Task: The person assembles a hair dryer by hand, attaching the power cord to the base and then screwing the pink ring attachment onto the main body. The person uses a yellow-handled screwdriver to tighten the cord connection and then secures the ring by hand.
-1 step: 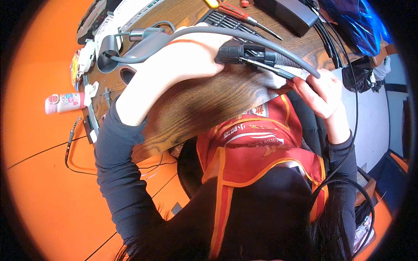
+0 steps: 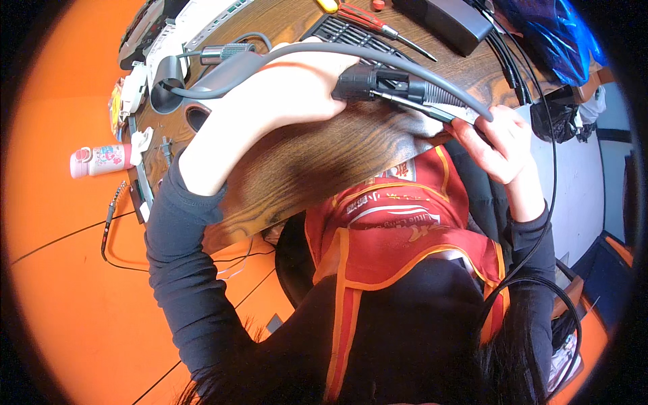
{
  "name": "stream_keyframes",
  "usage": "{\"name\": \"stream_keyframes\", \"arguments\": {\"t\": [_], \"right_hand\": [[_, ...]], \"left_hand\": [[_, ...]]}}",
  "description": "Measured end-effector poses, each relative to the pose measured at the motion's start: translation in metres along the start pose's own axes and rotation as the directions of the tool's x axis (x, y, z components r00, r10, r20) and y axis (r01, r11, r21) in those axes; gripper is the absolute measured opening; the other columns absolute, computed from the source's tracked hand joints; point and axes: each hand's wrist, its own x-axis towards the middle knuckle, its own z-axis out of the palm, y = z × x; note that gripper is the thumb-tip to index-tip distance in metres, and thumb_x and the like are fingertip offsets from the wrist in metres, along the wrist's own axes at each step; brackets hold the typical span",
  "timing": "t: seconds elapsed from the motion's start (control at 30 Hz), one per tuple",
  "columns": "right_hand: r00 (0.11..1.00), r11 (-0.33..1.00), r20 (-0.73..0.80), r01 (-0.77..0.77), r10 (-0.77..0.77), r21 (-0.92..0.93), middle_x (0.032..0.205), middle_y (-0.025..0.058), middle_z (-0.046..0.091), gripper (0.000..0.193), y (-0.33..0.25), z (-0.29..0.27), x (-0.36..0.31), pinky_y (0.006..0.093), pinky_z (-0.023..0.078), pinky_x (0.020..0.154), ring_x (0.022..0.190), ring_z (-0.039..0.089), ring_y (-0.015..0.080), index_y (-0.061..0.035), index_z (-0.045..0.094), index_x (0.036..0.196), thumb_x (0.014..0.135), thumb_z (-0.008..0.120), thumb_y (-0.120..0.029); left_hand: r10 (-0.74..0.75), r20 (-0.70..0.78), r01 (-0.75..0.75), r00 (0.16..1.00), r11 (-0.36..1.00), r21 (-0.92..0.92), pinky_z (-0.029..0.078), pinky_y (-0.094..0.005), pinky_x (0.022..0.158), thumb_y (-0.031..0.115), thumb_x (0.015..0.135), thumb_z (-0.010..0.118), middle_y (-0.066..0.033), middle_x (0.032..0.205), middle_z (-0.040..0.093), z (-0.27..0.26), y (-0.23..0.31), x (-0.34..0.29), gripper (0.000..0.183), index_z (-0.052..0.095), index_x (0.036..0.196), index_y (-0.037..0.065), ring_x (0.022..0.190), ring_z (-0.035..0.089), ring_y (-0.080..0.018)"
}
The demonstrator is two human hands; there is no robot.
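Observation:
My left hand (image 2: 290,84) is closed around the back end of a black cylindrical cable connector (image 2: 356,82), held above the table. The connector's side has an opening, and a ribbed sleeve runs off to the right. In my right hand (image 2: 501,145) is a slim tool with a metal shaft (image 2: 410,103), pinched between thumb and fingers. Its tip touches or lies close to the connector's side; whether it is a screwdriver or tweezers I cannot tell. A thick grey cable (image 2: 378,54) arches over both, its right end at my right fingers.
Behind the hands lie a black slotted tray (image 2: 351,34), a red screwdriver (image 2: 368,19) and a black box (image 2: 452,27). A grey cup-like holder (image 2: 167,88) stands left. Further left are a pink-and-white bottle (image 2: 101,160) and a soldering iron (image 2: 108,223). A black cable (image 2: 552,148) hangs at right.
The connector has turned slightly in my left hand, so its side opening shows differently. The tool and my right hand have shifted very little.

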Motion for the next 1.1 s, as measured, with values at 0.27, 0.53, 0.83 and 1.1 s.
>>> {"name": "stream_keyframes", "arguments": {"t": [0.27,0.53,0.83,1.1], "right_hand": [[0.99,0.992,0.07,0.125,-0.126,0.013,0.056,0.0018,0.042,0.023,0.007,-0.004,0.005,0.0245,0.028,0.04,0.044,0.04,0.013,-0.0062,0.055,0.076,0.065,0.076,-0.003],[0.906,0.88,0.093,-0.424,0.413,0.216,0.06,0.0028,0.049,0.013,-0.026,0.022,0.0,0.0282,0.04,0.044,0.05,0.053,0.0174,-0.009,0.059,0.079,0.073,0.069,-0.015],[0.369,-0.173,0.644,-0.766,0.671,0.619,0.057,-0.0027,0.053,0.012,-0.041,0.008,0.021,0.0187,0.035,0.047,0.049,0.044,0.0017,-0.0015,0.058,0.076,0.082,0.064,-0.01],[0.71,0.473,0.372,-0.687,0.598,0.552,0.064,0.0024,0.057,0.012,-0.032,0.007,0.025,0.0257,0.044,0.051,0.056,0.057,0.0132,-0.0063,0.058,0.09,0.081,0.064,-0.012]], "left_hand": [[-0.036,0.058,0.032,0.998,0.997,0.069,0.046,-0.0373,0.084,0.021,0.068,0.064,-0.0199,0.099,0.058,0.006,0.002,0.0,0.05,0.054,0.115,0.007,0.094,0.056,-0.0327],[-0.034,0.028,0.028,0.999,0.983,0.184,0.048,-0.0385,0.072,0.015,0.07,0.062,-0.018,0.081,0.06,0.017,-0.004,0.0,0.027,0.055,0.095,0.005,0.081,0.06,-0.0317],[-0.032,-0.111,0.064,0.993,0.953,0.296,0.049,-0.0373,0.063,0.012,0.068,0.063,-0.0143,0.072,0.059,0.021,0.0,-0.009,0.02,0.053,0.085,0.006,0.072,0.061,-0.031],[-0.036,-0.148,0.072,0.988,0.966,0.248,0.049,-0.0372,0.062,0.011,0.068,0.063,-0.015,0.072,0.059,0.012,0.003,-0.016,0.023,0.052,0.087,0.005,0.072,0.061,-0.0305]]}}
